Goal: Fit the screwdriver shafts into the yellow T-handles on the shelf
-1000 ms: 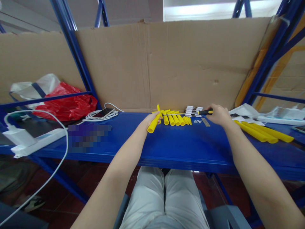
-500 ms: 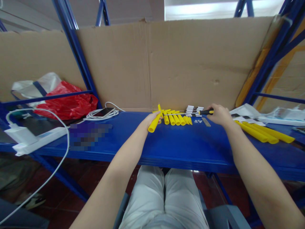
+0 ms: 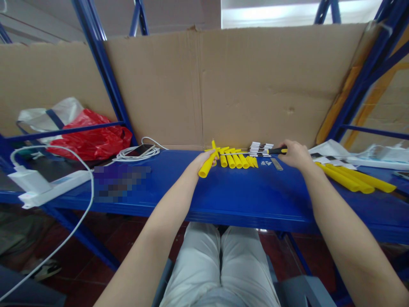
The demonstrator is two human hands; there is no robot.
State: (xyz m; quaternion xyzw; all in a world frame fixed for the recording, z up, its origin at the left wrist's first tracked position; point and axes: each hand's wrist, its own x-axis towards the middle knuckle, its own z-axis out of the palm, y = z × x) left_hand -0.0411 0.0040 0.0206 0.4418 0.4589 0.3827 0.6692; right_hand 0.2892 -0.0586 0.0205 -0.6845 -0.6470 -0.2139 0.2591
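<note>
My left hand (image 3: 206, 159) is closed around a yellow tube (image 3: 207, 167) with a cross-shaped upper end, tilted with its round open end toward me. A screwdriver (image 3: 275, 151) with a black and yellow handle is gripped in my right hand (image 3: 294, 154). Its long shaft lies level and points left, the tip meeting the yellow piece near my left fingers; the exact contact is too small to make out. Just behind and right of my left hand, several yellow tubes (image 3: 238, 161) lie in a row, with small pointed yellow pieces (image 3: 252, 162) beside them.
Small white parts (image 3: 265, 163) and a flat metal strip (image 3: 276, 164) lie on the blue table (image 3: 236, 196). Black-and-white pieces (image 3: 259, 148) stand behind. Longer yellow tubes (image 3: 354, 179) lie right. Left are a coiled white cable (image 3: 136, 154), a red bag (image 3: 96, 134) and a power strip (image 3: 60, 185).
Both hands, the yellow tube and the screwdriver stay in almost the same place. The view has shifted very slightly.
</note>
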